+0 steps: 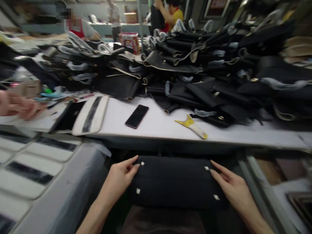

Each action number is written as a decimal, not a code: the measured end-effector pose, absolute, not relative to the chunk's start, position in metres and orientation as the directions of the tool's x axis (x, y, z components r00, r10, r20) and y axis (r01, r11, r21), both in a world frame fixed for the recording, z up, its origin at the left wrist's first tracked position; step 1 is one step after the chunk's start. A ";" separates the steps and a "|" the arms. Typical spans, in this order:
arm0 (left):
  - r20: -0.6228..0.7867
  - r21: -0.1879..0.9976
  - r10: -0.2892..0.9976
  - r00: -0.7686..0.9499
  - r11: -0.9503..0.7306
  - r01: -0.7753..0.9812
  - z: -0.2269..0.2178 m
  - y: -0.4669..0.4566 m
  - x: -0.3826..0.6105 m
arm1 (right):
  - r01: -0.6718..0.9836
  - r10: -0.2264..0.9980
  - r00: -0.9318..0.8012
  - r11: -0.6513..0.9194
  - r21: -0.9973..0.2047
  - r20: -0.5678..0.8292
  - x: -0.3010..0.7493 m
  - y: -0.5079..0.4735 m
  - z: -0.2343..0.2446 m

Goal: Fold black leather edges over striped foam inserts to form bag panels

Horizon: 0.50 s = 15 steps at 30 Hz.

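Lower centre of frame: left hand (120, 177), right hand (230, 185) lay open-fingered on black panel (174, 185) ends; even pressure seemed advisable.

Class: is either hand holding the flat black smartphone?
No, that smartphone lies on the white table, beyond the left hand and right hand.

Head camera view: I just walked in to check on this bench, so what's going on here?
A person sits at a white table, with both hands on a black bag piece held just below the table edge. The left hand rests on its left end and the right hand on its right end, fingers stretched out. Small white tabs mark its corners. On the table lie a phone, a yellow tool and a heap of black bag parts. Other people work far behind.
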State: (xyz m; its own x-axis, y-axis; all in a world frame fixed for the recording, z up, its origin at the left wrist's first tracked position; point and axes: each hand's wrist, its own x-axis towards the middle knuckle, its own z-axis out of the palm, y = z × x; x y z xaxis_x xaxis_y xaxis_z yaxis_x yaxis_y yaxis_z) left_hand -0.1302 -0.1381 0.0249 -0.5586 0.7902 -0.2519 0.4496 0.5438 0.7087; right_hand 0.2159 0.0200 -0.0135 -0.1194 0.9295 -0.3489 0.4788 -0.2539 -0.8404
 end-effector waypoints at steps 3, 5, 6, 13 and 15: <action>-0.260 0.693 0.794 -0.549 0.549 0.467 0.016 -0.140 -0.136 | 0.522 0.964 -0.074 -0.182 -0.834 -0.256 0.216 0.011 -0.008; -0.286 0.709 0.794 -0.536 0.552 0.439 0.012 -0.142 -0.139 | 0.496 0.971 -0.013 -0.200 -0.845 -0.237 0.218 0.000 -0.006; -0.304 0.727 0.791 -0.531 0.553 0.407 0.011 -0.144 -0.139 | 0.471 0.968 0.023 -0.232 -0.851 -0.251 0.218 -0.007 -0.004; -0.455 0.784 0.689 -0.564 0.610 0.113 0.017 -0.165 -0.128 | 0.182 0.881 0.130 -0.472 -0.863 -0.454 0.220 -0.046 -0.001; -0.485 0.782 0.698 -0.528 0.616 0.096 0.020 -0.176 -0.121 | 0.110 0.875 0.131 -0.481 -0.870 -0.467 0.224 -0.054 -0.002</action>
